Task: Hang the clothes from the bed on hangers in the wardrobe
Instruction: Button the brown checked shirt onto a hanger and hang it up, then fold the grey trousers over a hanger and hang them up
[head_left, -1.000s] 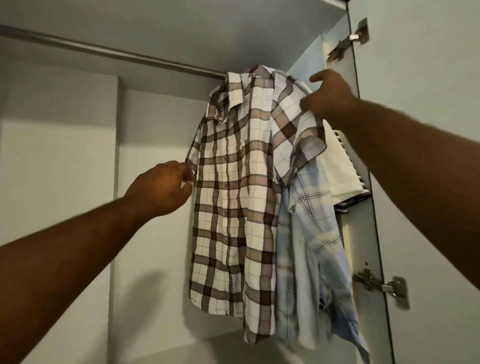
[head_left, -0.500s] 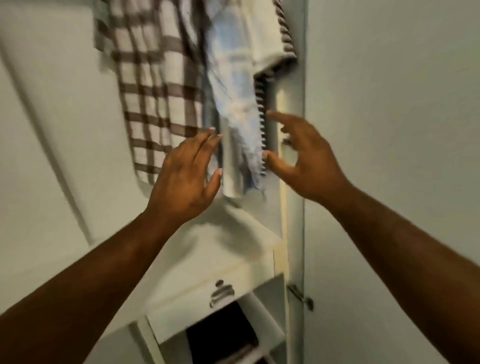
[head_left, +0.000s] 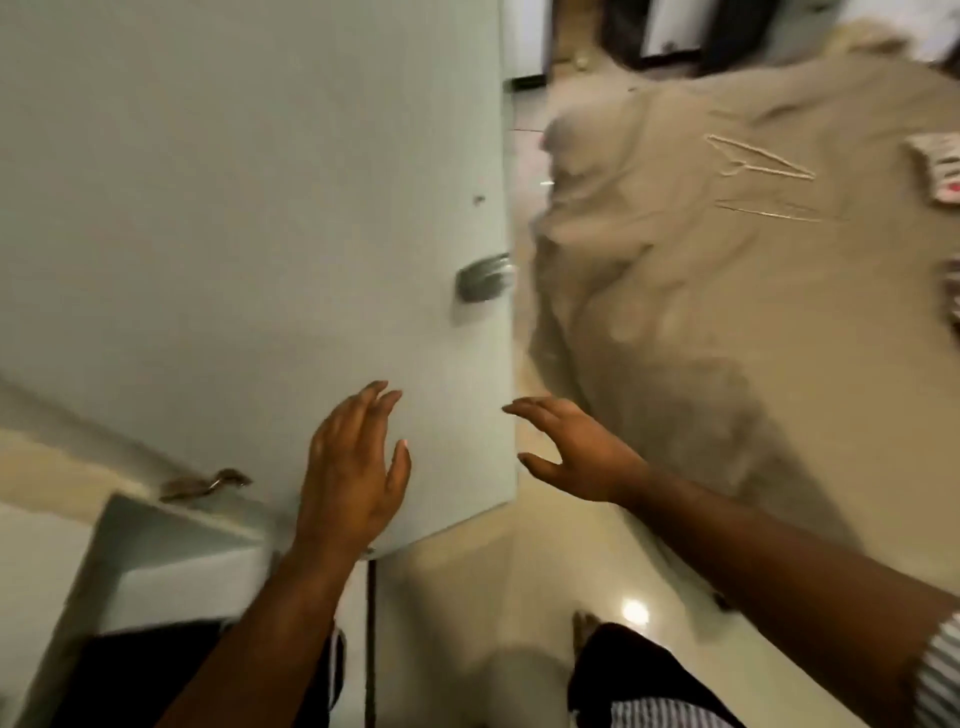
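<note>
1. The view is swinging away from the hanging shirts that filled it half a second ago. Both hands are coming down from the shirt hems and are now hovering low, with the wardrobe door (head_left: 234, 182) on the left and the bed (head_left: 675, 364) on the right.
2. The left hand (head_left: 353, 467) is floating in front of the door's lower part, fingers straight and lightly spread, holding nothing (whether it is touching the door I cannot tell).
3. The right hand (head_left: 576, 452) is reaching just past the door's edge towards the bed, fingers spread and thumb apart, also empty.
4. The clothes (head_left: 940, 176) are lying blurred at the far right edge of the bed. Two hangers (head_left: 753, 161) are lying on the sheet to their left, well apart from both hands.
5. The person is probably turning to fetch the next garment and a hanger.
6. The open door is standing close to the turning arms, so a quick swing could be knocking a forearm against its edge or handle (head_left: 483, 280). The thin hangers are blending into the sheet, so a hasty grab could be catching the sheet with them.
</note>
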